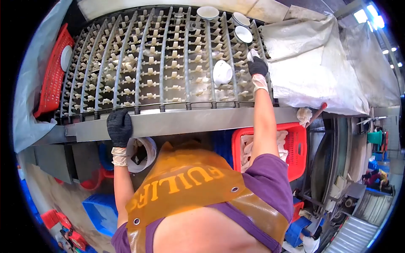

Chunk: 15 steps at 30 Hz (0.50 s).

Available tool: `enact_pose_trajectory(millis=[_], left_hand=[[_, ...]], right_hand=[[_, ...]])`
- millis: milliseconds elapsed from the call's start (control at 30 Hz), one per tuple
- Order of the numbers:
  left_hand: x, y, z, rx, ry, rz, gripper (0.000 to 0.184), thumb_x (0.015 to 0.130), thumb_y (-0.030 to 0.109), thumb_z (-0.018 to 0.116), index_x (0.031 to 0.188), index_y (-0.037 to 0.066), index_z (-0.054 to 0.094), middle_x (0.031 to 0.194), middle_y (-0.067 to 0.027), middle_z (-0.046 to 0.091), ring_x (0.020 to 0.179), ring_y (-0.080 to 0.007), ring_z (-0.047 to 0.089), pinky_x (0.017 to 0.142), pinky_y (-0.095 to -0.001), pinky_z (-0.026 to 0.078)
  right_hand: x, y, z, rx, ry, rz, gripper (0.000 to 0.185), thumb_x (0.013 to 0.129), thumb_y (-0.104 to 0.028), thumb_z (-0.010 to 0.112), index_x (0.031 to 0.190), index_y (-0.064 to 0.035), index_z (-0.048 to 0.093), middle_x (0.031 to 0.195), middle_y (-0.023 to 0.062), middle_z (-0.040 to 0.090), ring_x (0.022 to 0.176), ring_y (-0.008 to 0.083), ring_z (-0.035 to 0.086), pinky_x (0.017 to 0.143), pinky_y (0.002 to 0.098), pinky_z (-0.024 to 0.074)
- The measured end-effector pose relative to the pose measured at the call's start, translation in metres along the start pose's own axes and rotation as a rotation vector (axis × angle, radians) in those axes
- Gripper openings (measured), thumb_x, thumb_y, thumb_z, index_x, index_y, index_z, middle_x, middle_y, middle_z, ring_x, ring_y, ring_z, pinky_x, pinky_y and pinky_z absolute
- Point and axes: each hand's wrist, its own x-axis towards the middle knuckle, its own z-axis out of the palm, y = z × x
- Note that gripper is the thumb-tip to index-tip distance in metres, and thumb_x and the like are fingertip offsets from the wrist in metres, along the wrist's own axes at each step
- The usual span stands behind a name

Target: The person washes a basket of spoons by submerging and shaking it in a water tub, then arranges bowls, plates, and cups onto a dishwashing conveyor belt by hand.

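My right hand (258, 68), in a black glove with a pale cuff, reaches over the conveyor (173, 63) and grips a small white dish (253, 55) near the conveyor's right side. My left hand (119, 126), also black-gloved, lies on the metal front rail (190, 121) with its fingers extended and holds nothing. A white bowl (222, 73) lies tipped among the pegs, left of my right hand. Farther back are a white plate (243, 34), a shallow white dish (241, 19) and an oval white bowl (208, 12).
A red basket (52, 69) with a white plate (66, 58) stands at the left end. Whitish sheeting (312, 63) covers the right end. Below the rail are a red crate (297, 147) holding pale cloth-like items, a white bucket (147, 158) and a blue crate (101, 213).
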Motion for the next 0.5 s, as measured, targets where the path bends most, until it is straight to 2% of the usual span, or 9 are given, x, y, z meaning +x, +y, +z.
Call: enact_pose_trajectory(millis=[33, 67, 200, 233, 267, 333, 400, 467, 500], left_hand=[[0.001, 0.002, 0.0, 0.003, 0.001, -0.001, 0.014, 0.075, 0.008, 0.058, 0.086, 0.002, 0.064, 0.08, -0.0153, 0.062, 0.077, -0.0338, 0.058, 0.074, -0.042, 0.044], [0.001, 0.005, 0.001, 0.004, -0.001, -0.005, 0.014, 0.075, 0.009, 0.058, 0.086, 0.002, 0.064, 0.08, -0.0153, 0.062, 0.077, -0.0337, 0.058, 0.074, -0.042, 0.044], [0.001, 0.016, 0.004, 0.013, -0.058, -0.075, 0.014, 0.076, 0.009, 0.057, 0.086, 0.003, 0.064, 0.079, -0.0151, 0.062, 0.076, -0.0336, 0.058, 0.074, -0.042, 0.044], [0.002, 0.019, 0.006, -0.014, -0.017, -0.071, 0.014, 0.077, 0.009, 0.057, 0.086, 0.003, 0.064, 0.079, -0.015, 0.062, 0.076, -0.0336, 0.058, 0.074, -0.0419, 0.044], [0.003, 0.02, 0.006, -0.043, 0.024, -0.061, 0.014, 0.077, 0.009, 0.057, 0.087, 0.003, 0.064, 0.079, -0.0149, 0.062, 0.076, -0.0337, 0.058, 0.074, -0.0418, 0.044], [0.003, 0.017, 0.008, -0.024, -0.015, -0.073, 0.014, 0.077, 0.009, 0.057, 0.087, 0.003, 0.064, 0.08, -0.0151, 0.062, 0.077, -0.0337, 0.058, 0.074, -0.0417, 0.044], [0.002, 0.016, 0.013, 0.016, -0.012, -0.05, 0.013, 0.077, 0.008, 0.056, 0.086, 0.003, 0.064, 0.081, -0.0151, 0.062, 0.076, -0.034, 0.057, 0.073, -0.0416, 0.045], [0.004, 0.022, 0.012, -0.019, -0.011, -0.066, 0.012, 0.077, 0.007, 0.056, 0.085, 0.003, 0.063, 0.08, -0.0148, 0.062, 0.075, -0.0338, 0.057, 0.071, -0.0419, 0.045], [0.005, 0.027, 0.011, -0.017, -0.03, -0.086, 0.011, 0.076, 0.007, 0.056, 0.085, 0.003, 0.063, 0.08, -0.0147, 0.062, 0.075, -0.0335, 0.057, 0.07, -0.0421, 0.044]], right_hand=[[0.012, -0.011, -0.004, -0.021, -0.093, 0.129, 0.049, 0.072, -0.04, 0.063, 0.109, -0.0094, 0.062, 0.104, 0.0154, 0.062, 0.095, 0.0314, 0.059, 0.083, 0.0382, 0.046], [0.023, -0.015, -0.003, 0.135, -0.139, 0.129, 0.048, 0.074, -0.039, 0.065, 0.108, -0.0044, 0.061, 0.102, 0.0165, 0.063, 0.09, 0.0297, 0.061, 0.08, 0.0363, 0.0465], [0.034, -0.073, -0.016, 1.303, -0.194, 0.385, 0.036, 0.081, -0.025, 0.063, 0.107, -0.0004, 0.06, 0.09, 0.0104, 0.064, 0.08, 0.02, 0.06, 0.071, 0.0306, 0.047], [0.041, -0.064, 0.011, 1.372, -0.26, 0.434, 0.038, 0.08, -0.024, 0.064, 0.11, -0.0019, 0.059, 0.086, 0.0075, 0.064, 0.081, 0.0192, 0.06, 0.07, 0.0287, 0.0472], [0.056, -0.027, 0.065, 0.764, -0.258, 0.32, 0.04, 0.076, -0.023, 0.068, 0.109, -0.0022, 0.059, 0.089, 0.0105, 0.065, 0.082, 0.0228, 0.061, 0.073, 0.0314, 0.0479], [0.032, -0.036, 0.044, 0.441, -0.062, 0.069, 0.039, 0.072, -0.021, 0.07, 0.104, -0.0022, 0.061, 0.092, 0.0143, 0.066, 0.086, 0.0286, 0.062, 0.077, 0.0352, 0.0481], [0.019, -0.031, 0.01, 0.328, -0.488, -0.032, 0.041, 0.067, -0.021, 0.072, 0.102, -0.0025, 0.061, 0.097, 0.0168, 0.064, 0.092, 0.0321, 0.06, 0.081, 0.0377, 0.047], [0.006, -0.012, -0.001, 0.143, -0.792, -0.405, 0.053, 0.062, -0.021, 0.074, 0.11, -0.0062, 0.058, 0.109, 0.0165, 0.06, 0.103, 0.0303, 0.056, 0.088, 0.0369, 0.0449], [-0.001, -0.016, -0.01, 0.044, -0.879, -0.36, 0.057, 0.061, -0.022, 0.074, 0.113, -0.0073, 0.057, 0.111, 0.0162, 0.059, 0.104, 0.0305, 0.056, 0.089, 0.0369, 0.0445]])
